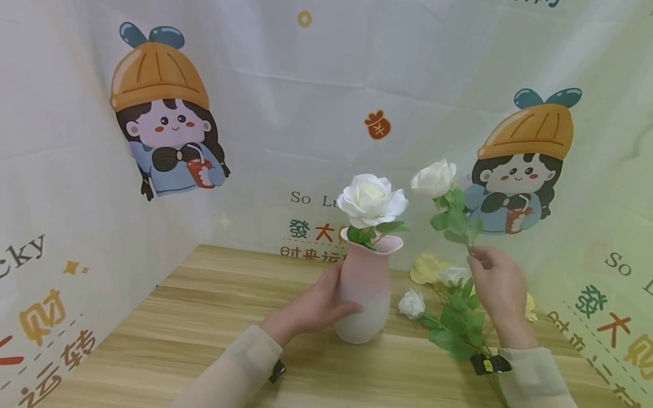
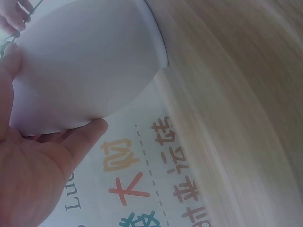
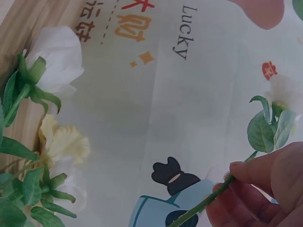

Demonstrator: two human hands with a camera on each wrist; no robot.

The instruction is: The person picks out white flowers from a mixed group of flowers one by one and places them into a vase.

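Note:
A vase (image 1: 363,294), pink at its flared mouth and fading to white below, stands upright on the wooden table. One white rose (image 1: 372,201) with green leaves rises from its mouth. My left hand (image 1: 317,303) grips the vase's side, thumb across the front; in the left wrist view the fingers (image 2: 85,139) curve round the pale body. To the right of the vase, my right hand (image 1: 499,286) pinches the green stem (image 3: 213,195) of another white rose (image 1: 435,178) between thumb and fingers. That bloom is held up at about the height of the first one, apart from the vase.
Below my right hand lie more white roses (image 1: 412,304) with leafy stems, and a yellow flower (image 1: 427,268). A printed cloth (image 1: 285,102) with cartoon figures hangs behind and beside the wooden table (image 1: 173,334). Both wrists wear dark straps (image 1: 491,364).

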